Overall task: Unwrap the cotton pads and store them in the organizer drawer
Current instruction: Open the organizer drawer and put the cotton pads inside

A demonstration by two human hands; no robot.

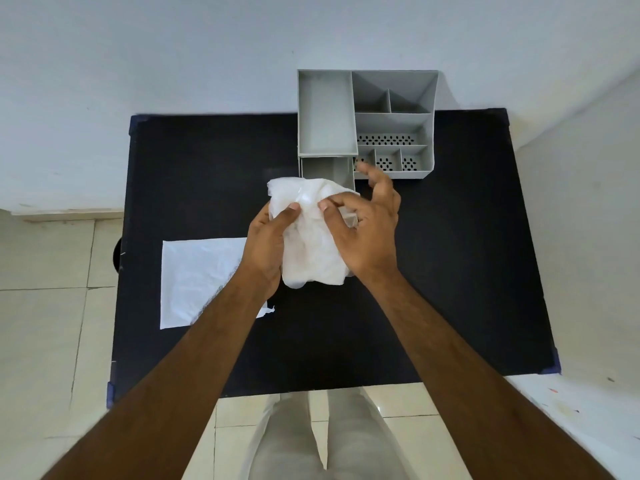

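Above the middle of the black table I hold a crinkled clear plastic pack of white cotton pads (pixel 310 244) between both hands. My left hand (pixel 268 247) grips its left side with the thumb pressed on top. My right hand (pixel 369 230) pinches the wrap at its upper right with thumb and forefinger, the other fingers spread. Just behind the pack stands the grey organizer (pixel 394 126), and its drawer (pixel 327 171) is pulled out toward me, partly hidden by the pack.
A flat white plastic sheet (pixel 201 278) lies on the black table (pixel 467 254) to the left, partly under my left forearm. The organizer has several open compartments, some with perforated floors. A white wall rises behind the table; tiled floor lies around it.
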